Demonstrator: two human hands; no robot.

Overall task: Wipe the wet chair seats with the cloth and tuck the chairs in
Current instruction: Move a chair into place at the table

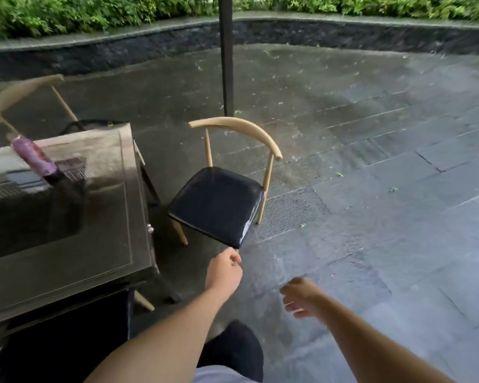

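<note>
On a rain-slicked stone patio, a person's left hand reaches to the near corner of a chair with a black seat and pale curved backrest, the fingers curled under, though whether they grip the seat edge cannot be told. The right hand, blurred, hangs loosely open and holds nothing, just right of the left hand and nearer the person. The chair stands ahead of both hands, pulled out from the glossy dark desk to their left. A purple folded umbrella lies on the desk. A second chair stands beyond the desk's far side, and a dark pole rises behind the near chair. No cloth is in view.
</note>
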